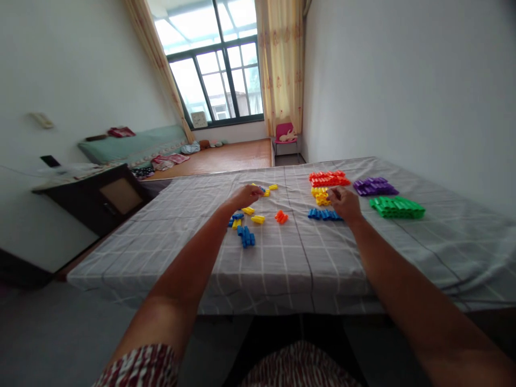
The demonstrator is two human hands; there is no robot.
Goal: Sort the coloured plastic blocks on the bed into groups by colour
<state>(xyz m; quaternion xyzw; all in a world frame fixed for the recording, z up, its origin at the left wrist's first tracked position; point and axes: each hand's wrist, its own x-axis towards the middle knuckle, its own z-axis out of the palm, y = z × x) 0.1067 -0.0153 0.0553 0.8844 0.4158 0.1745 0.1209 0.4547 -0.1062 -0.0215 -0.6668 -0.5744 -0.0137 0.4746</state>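
Small plastic tube-like pieces lie in colour groups on the cloth-covered table (278,263). My left hand (246,195) reaches to the far side of the loose pieces, its fingers drawn together beside a yellow piece (266,193) and a bit of blue. What those fingertips hold is hidden. Nearer me are blue pieces (246,237), another yellow piece (258,219) and a small orange cluster (281,216). My right hand (345,202) is closed in a pinch at the right edge of the yellow group (319,195); its grip is too small to make out. A blue row (322,214) lies just below it.
A red-orange group (329,178) lies behind the yellow one. Purple pieces (375,186) and green pieces (397,207) are to the right, towards the wall (423,97). Beyond the table stand a bed (234,156) and a pink chair (284,129); a dark cabinet (92,204) is at left.
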